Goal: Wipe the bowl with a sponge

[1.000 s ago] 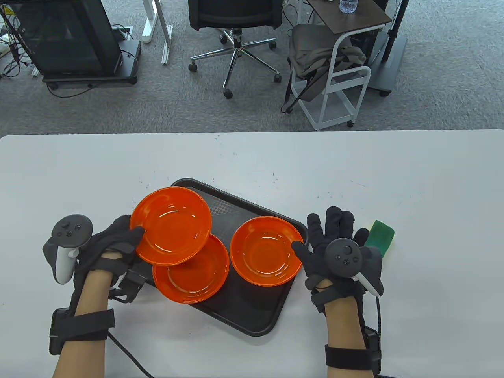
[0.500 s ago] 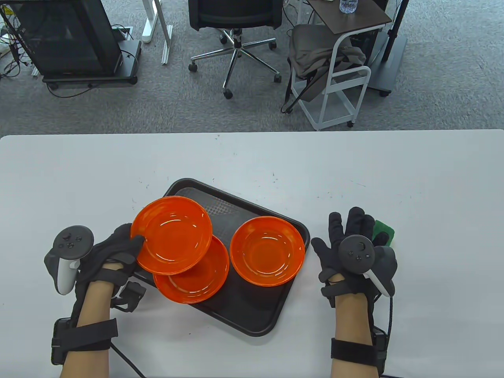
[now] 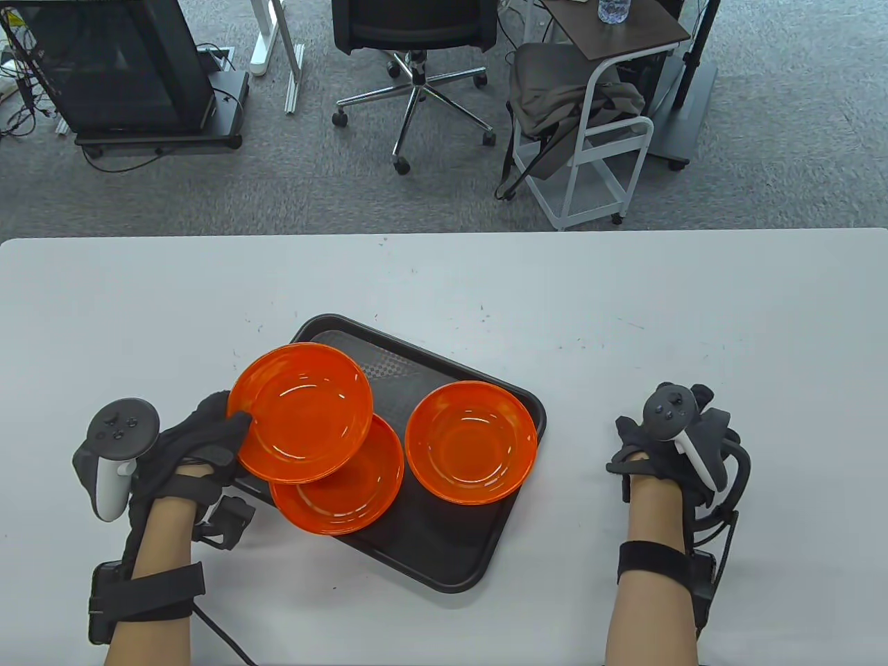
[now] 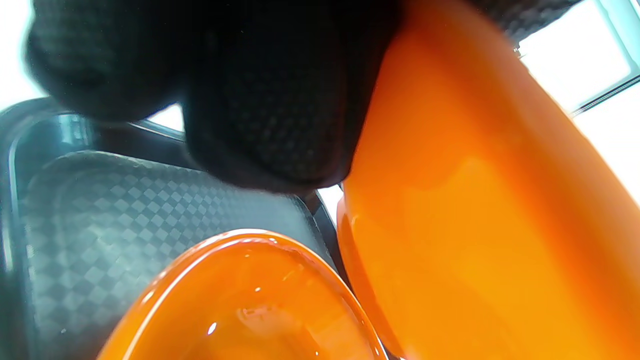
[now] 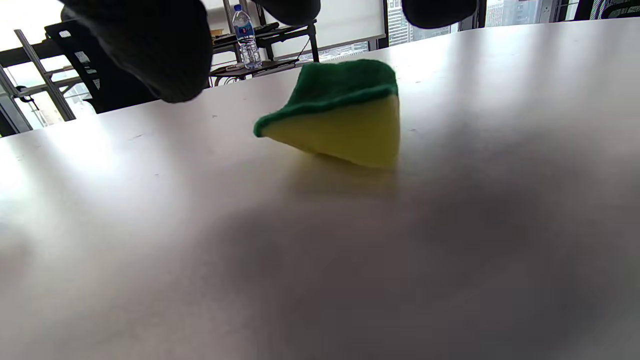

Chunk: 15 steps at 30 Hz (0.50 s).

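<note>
My left hand (image 3: 225, 427) grips the near-left rim of an orange bowl (image 3: 305, 413) and holds it tilted above the black tray (image 3: 444, 555). In the left wrist view a gloved finger (image 4: 260, 100) presses on that bowl's underside (image 4: 475, 225). A second orange bowl (image 3: 347, 492) lies under it on the tray and also shows in the left wrist view (image 4: 250, 310). A third bowl (image 3: 472, 444) sits on the tray's right side. My right hand (image 3: 676, 427) is over the green and yellow sponge (image 5: 340, 120), which lies on the table. Its fingertips (image 5: 150, 45) hang spread above the sponge without touching it. The hand hides the sponge in the table view.
The white table (image 3: 444, 291) stretches behind and to the right of the tray. An office chair (image 3: 416, 41), a white cart (image 3: 596, 139) and a black stand (image 3: 125, 76) are on the floor beyond the far edge.
My right hand moved right from beside the tray and turned down over the sponge, covering it in the table view. My left hand kept the bowl in about the same place.
</note>
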{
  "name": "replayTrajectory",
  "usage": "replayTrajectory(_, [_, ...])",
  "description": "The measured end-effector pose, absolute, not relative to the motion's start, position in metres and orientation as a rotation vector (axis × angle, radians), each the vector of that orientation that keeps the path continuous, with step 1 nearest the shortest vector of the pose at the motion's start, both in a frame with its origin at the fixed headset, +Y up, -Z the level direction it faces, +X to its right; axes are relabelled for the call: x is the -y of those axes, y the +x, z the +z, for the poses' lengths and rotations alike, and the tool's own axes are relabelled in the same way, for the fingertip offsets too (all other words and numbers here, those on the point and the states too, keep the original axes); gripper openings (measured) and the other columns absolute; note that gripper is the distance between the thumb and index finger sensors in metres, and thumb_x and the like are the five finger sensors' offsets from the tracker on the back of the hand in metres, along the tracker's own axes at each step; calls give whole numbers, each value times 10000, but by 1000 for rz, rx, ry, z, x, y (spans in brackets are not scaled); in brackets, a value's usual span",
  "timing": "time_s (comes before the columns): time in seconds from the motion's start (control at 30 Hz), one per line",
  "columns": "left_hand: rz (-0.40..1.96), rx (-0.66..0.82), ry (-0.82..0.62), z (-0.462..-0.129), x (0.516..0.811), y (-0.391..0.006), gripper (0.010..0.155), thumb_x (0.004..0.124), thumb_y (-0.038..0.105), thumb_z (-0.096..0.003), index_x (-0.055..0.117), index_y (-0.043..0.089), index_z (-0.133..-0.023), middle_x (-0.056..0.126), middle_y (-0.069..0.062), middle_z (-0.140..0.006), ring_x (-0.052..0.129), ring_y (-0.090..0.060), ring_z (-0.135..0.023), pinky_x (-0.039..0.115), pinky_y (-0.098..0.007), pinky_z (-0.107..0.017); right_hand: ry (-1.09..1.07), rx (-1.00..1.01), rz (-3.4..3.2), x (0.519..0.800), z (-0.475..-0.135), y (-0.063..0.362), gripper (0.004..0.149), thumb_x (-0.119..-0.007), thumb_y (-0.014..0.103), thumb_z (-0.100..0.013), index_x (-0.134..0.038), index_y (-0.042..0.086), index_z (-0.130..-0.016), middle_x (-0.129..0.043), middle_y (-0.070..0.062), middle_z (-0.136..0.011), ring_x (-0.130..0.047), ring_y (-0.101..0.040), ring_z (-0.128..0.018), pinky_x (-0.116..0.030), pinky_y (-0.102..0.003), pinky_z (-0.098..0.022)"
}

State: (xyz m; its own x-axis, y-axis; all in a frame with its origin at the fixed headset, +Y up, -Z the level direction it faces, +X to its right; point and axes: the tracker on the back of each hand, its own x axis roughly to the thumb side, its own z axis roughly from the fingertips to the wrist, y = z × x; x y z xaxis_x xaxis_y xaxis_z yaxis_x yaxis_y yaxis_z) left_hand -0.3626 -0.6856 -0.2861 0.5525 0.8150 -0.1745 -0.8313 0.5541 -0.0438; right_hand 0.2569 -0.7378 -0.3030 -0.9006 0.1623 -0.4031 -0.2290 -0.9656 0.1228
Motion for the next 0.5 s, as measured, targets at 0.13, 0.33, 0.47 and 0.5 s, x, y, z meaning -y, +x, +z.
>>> replayTrajectory(0.13, [982,-150,-126,-285,688,-365,572,824,404,-508,702,92,-971,1031,-94,-537,1083,-237,-264,917,-383,-220,-587,-356,2906,739,-314,258,741,-804,551,-567,-435,148,-1067,-273,-294,-1133,-481,-612,-968,-300,-770,-609])
replayTrajectory(0.33, [977,-151,-126,-285,688,-365,570,823,404,-508,703,94,-971,1031,-92,-536,1083,-236,-264,917,-382,-220,-608,-489,2934,742,-324,259,740,-811,563,-562,-459,147,-1062,-360,-294,-1135,-548,-604,-955,-323,-777,-610])
replayTrajectory(0.47, [979,-155,-124,-284,688,-366,570,823,405,-509,703,95,-971,1032,-92,-536,1084,-235,-263,917,-383,-219,-618,-555,2910,749,-327,262,777,-821,567,-559,-409,148,-1068,-374,-296,-1131,-646,-590,-921,-352,-784,-607])
replayTrajectory(0.5, [978,-156,-124,-284,687,-366,570,823,405,-508,703,95,-971,1029,-90,-542,1083,-236,-264,917,-382,-220,-615,-552,2918,750,-328,262,777,-828,559,-556,-410,148,-1067,-380,-298,-1128,-681,-579,-906,-369,-783,-609])
